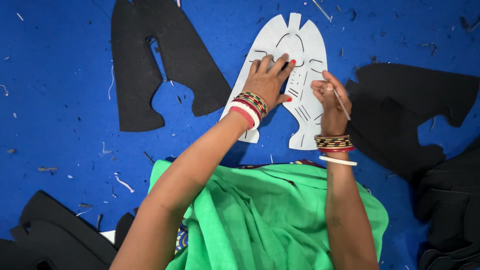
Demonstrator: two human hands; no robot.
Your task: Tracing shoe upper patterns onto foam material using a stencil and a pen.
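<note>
Grey card, cut as a shoe-upper template with slots and curved lines through it, lies flat on the blue table in front of me. My left hand presses down on its middle, fingers stretched out flat and slightly spread, palm on the card, gripping nothing. My right hand sits at the template's right edge with its fingers curled closed around a thin silvery marking pen, pinched between thumb and forefinger; the pen slants down to the right, and I cannot tell whether its tip touches the card. Bangles ring both my wrists. Black foam piece, cut in the same kind of outline, lies just left of the template, apart from my hands. Another black cut piece lies to the right, close beside my right wrist. Green cloth covers my lap below my forearms.
</note>
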